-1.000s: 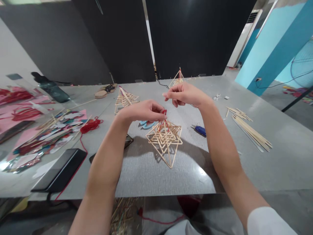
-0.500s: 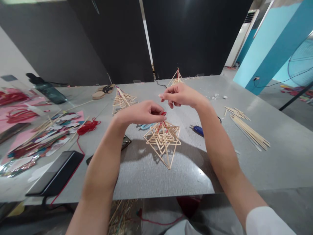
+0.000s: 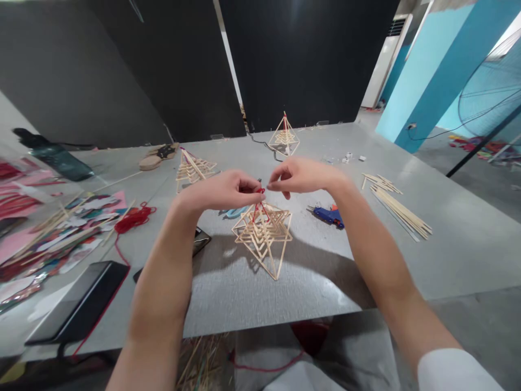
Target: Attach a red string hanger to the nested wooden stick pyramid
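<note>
A star-shaped frame of thin wooden sticks rests on the grey table in front of me. Red yarn is tied at its top and rises to my fingertips. My left hand pinches the yarn's knotted upper end between thumb and fingers. Just right of the knot is my right hand, its fingers curled with the tips near the yarn; whether they hold any of it is too small to tell. Blue scissor handles lie partly hidden behind the frame.
Two similar stick frames stand further back, at left and centre. A blue tool and loose sticks lie right. Left are a red yarn ball, paper scraps, a black device and a bottle.
My right hand has moved down and closer to the knot, uncovering the far stick frame. My left hand keeps its pinch on the yarn. The view has shifted slightly to the right.
</note>
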`<state>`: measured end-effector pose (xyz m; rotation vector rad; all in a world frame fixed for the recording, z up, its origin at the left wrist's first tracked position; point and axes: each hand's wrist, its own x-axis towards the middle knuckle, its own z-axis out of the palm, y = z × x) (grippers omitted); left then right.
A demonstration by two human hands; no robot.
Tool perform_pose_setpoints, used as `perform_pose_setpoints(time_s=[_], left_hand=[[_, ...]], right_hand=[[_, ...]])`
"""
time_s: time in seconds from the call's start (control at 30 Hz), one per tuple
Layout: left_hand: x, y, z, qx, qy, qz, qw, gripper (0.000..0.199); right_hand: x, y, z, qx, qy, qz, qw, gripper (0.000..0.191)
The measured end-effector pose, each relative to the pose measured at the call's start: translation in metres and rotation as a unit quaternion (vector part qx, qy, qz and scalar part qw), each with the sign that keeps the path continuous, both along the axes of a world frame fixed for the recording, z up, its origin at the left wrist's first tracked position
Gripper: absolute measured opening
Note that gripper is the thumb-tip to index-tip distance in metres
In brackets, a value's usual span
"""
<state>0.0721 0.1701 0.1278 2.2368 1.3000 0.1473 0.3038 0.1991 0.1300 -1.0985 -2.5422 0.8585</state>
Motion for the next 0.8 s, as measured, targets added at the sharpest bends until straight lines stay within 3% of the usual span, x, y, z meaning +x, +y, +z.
perform_pose_setpoints(time_s=[0.2,0.33,0.8], left_hand=[[-0.002,-0.007,0.004,0.021,0.034,0.008,0.999,0.038],[0.000,-0.013,0.004,0.044,0.050,0.017,0.998,0.038],[0.005,-0.017,0.008,0.061,0.072,0.018,0.995,0.036]], right_hand=[[0.002,-0.023,-0.001,0.039,-0.094,0.004,0.995,0.024],[-0.002,-0.027,0.000,0.063,-0.106,-0.001,0.992,0.023],[-0.010,-0.022,-0.006,0.019,-0.209,0.008,0.978,0.016]])
